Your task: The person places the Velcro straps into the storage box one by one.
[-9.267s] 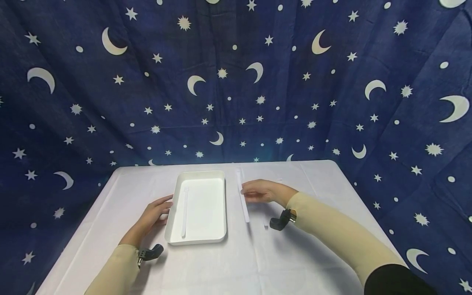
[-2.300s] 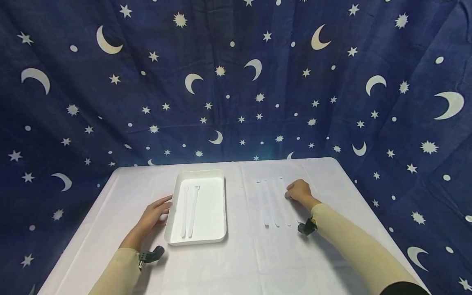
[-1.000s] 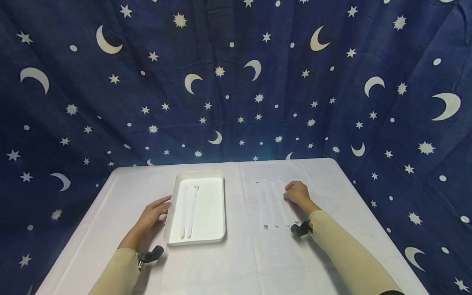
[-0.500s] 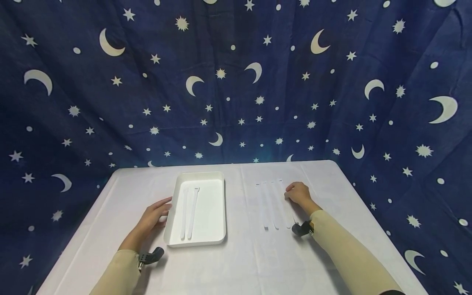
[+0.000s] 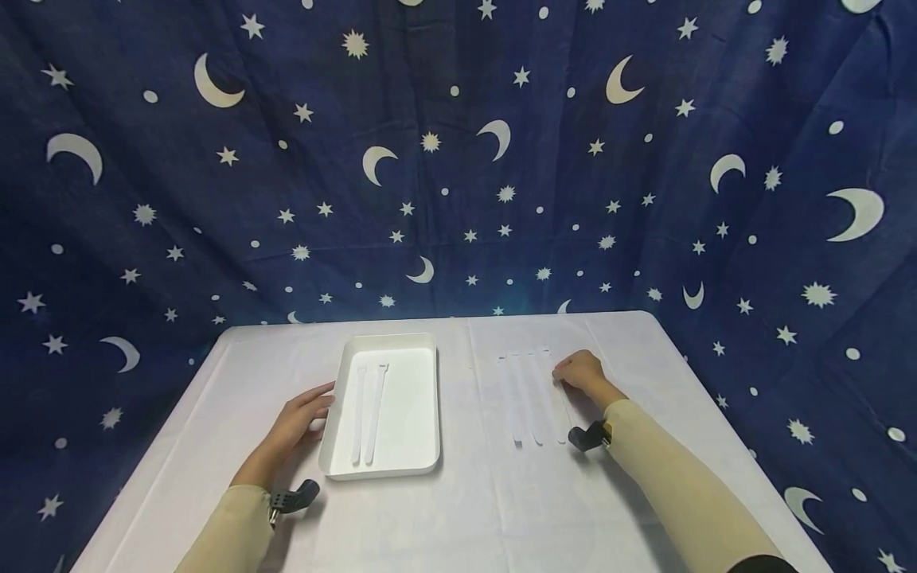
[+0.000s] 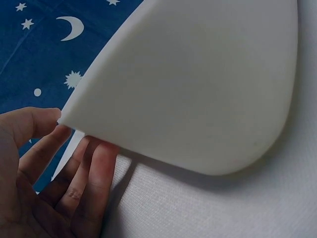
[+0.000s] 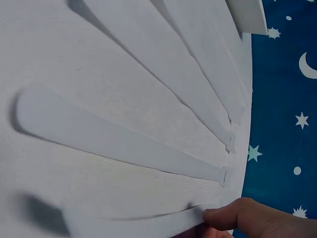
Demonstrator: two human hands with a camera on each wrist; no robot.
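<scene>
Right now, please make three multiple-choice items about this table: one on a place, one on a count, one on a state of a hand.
1. Where is the white tray?
A. left of the loose strips
B. right of the loose strips
C. on top of the loose strips

2. How many white strips lie inside the tray?
A. none
B. two
C. five

3. What does the left hand do?
A. lifts a strip in the air
B. rests against the tray's left edge
C. lies far from the tray

Answers:
1 A, the strips on the table lie to its right.
2 B, two lie side by side.
3 B, the fingers touch the tray's rim.
</scene>
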